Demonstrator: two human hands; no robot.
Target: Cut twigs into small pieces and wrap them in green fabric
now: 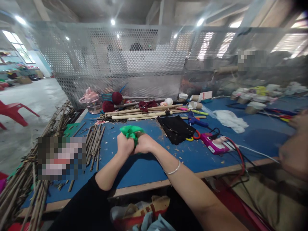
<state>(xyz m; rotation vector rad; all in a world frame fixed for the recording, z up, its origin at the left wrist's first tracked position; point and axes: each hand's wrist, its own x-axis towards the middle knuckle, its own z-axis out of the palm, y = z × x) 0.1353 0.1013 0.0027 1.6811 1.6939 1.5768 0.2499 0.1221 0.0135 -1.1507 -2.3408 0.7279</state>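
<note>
Over the front middle of the blue table, my left hand (124,146) and my right hand (146,144) are close together, both closed on a bunched green cloth (129,130). The cloth puffs up above my fingers. Something brownish shows beside it at my right hand, too small to make out. What lies inside the cloth is hidden. Short cut twigs (95,142) lie on the table left of my hands. To the right are a black cloth (176,129) and a blue glue gun (196,121), with red-and-yellow scissors handles (197,135) by the cloth's edge.
Long branches (57,123) are piled along the left edge. Sticks and dark red yarn balls (116,98) lie at the back, before a perforated metal screen (134,64). A magenta power strip (213,144) with cords is at right, near another person's arm (295,147).
</note>
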